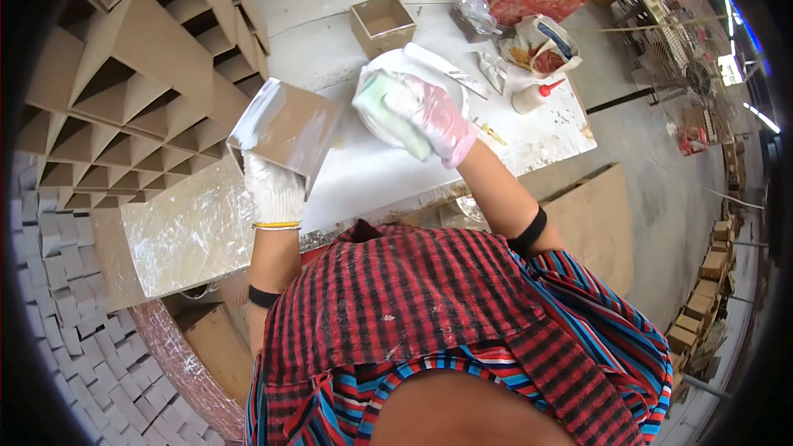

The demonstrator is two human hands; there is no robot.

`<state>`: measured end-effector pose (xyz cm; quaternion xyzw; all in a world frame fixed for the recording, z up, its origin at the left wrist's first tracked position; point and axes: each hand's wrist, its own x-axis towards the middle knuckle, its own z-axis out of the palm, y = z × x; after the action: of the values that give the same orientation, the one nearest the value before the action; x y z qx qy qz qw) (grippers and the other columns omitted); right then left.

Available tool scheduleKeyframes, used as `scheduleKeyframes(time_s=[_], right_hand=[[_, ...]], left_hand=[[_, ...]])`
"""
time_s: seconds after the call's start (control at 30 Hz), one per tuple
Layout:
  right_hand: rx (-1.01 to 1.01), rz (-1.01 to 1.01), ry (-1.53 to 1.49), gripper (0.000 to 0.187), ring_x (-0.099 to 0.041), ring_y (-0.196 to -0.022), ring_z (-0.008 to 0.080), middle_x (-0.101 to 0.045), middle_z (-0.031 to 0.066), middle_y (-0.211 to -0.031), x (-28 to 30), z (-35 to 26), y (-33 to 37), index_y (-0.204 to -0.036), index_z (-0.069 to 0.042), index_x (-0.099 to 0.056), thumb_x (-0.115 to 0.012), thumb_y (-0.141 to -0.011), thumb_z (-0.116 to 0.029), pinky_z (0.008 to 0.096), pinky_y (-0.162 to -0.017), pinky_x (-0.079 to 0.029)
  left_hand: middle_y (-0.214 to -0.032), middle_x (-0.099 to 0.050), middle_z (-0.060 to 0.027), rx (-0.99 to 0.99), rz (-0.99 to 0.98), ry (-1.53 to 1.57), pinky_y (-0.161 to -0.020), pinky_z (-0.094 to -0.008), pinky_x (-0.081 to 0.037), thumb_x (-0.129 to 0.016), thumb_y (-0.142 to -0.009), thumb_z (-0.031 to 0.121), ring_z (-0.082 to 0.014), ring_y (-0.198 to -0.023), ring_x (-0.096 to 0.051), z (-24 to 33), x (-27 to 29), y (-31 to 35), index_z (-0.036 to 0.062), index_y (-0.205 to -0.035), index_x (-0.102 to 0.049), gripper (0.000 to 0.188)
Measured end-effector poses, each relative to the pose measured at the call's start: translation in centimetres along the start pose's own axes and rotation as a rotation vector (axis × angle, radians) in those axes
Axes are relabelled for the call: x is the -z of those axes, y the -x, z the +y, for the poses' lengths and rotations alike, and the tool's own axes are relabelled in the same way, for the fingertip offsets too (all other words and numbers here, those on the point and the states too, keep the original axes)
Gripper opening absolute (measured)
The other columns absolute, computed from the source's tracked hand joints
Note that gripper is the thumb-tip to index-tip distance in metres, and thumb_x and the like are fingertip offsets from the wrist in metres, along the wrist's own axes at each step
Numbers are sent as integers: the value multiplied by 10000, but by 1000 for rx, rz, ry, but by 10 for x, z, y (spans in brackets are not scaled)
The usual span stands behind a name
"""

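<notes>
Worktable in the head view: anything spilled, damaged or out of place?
The white worktable has dark specks near its right corner, and the beige surface at front left is streaked white. The brown box in the left hand also bears uneven white streaks. These marks break otherwise plain surfaces.

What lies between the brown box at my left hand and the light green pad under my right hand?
In the head view: white tabletop beside the box, then the rim of the white bowl near the pad.

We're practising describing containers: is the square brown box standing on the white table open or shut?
The square brown box is open: its inner walls show through the uncovered top.
</notes>
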<state>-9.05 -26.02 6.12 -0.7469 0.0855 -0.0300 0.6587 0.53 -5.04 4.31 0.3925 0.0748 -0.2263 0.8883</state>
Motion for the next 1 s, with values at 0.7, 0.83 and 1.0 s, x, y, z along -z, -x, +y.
scheduleKeyframes(time_s=[0.7,0.83,1.0], right_hand=[[549,143,595,460,-545,-892,261,-572,76,-1028,-84,-38,7,-1233,-174,-491,-615,-791,-203,339,-759,-455],[574,67,617,440,-532,-931,287,-563,71,-1040,-87,-42,19,-1245,-194,-472,-575,-821,-249,381,-764,-452],[647,91,650,453,-536,-925,272,-563,56,-1028,-92,-47,20,-1254,-213,-461,-578,-818,-257,379,-755,-460]], left_hand=[[-1213,-485,-122,-163,-154,36,-918,-391,-419,-362,-911,356,-270,-1094,-487,16,23,8,49,-1242,-420,456],[-1209,-487,-129,-157,-105,94,-921,-395,-416,-365,-913,337,-272,-1083,-496,21,5,20,46,-1247,-416,446],[-1223,-475,-142,-102,-173,98,-926,-408,-416,-369,-913,338,-285,-1101,-486,28,11,16,45,-1260,-406,455]])
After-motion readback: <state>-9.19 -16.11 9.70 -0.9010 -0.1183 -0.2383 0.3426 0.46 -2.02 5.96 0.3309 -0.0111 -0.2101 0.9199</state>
